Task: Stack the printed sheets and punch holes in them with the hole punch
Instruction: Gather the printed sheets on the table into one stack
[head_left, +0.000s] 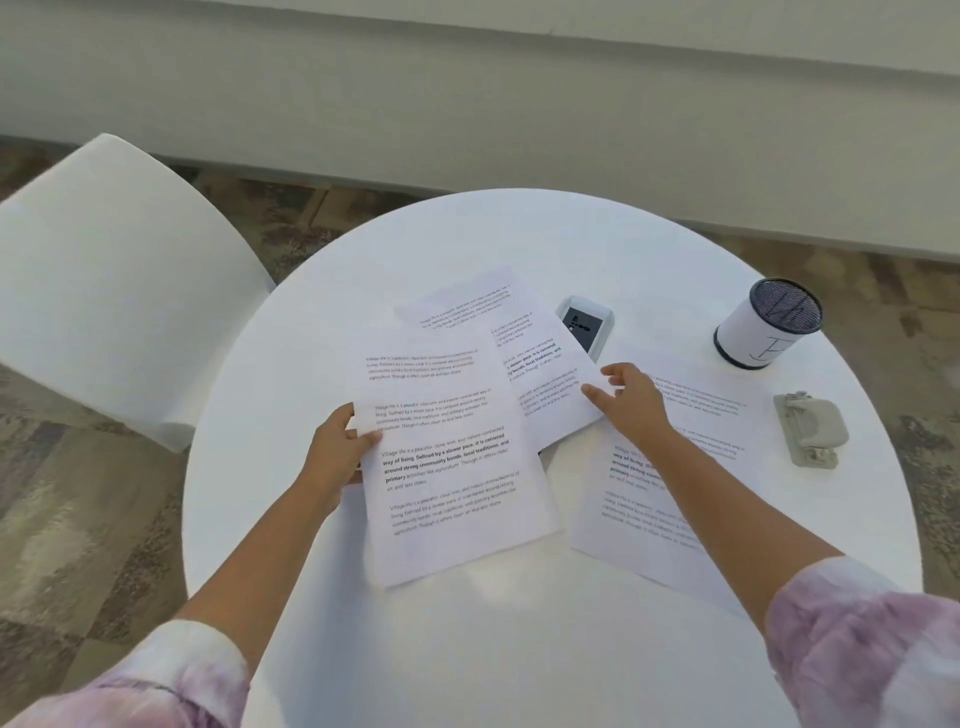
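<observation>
Sleeves: pink-and-white mottled cuffs sit nearest the camera at the bottom left (156, 680) and bottom right (872, 644), bare forearms reaching out from them over the surface (467, 649).
Left hand (337, 452): clamped on the left edge of the near sheet (457, 467), thumb on top of the paper, fingers beneath it.
Right hand (631, 402): fingers spread and loose, gripping nothing; the fingertips (592, 392) lie at the right edge of the fanned sheets (545, 374).
Near sheet: printed paragraphs face up, some lines bold; it lies tilted, overlapping the fanned sheets behind it. Whether it is lifted off the surface I cannot tell.
Fanned sheets: several printed pages overlapping loosely at the centre of the surface, corners splayed toward the far side.
Right sheets (670, 499): more printed pages lying flat under the right forearm, apart from the centre pile.
Hole punch (810, 428): grey, lying on the surface at the right, well apart from both hands and just right of the right sheets.
Pen cup (769, 325): white cylinder with a dark mesh inside, standing upright beyond the hole punch, far right.
Socket box (587, 325): small grey unit with a dark face, far of the fanned sheets, partly covered by a page corner.
Surface: round and white.
Chair (104, 291): white, to the far left, beside the surface.
</observation>
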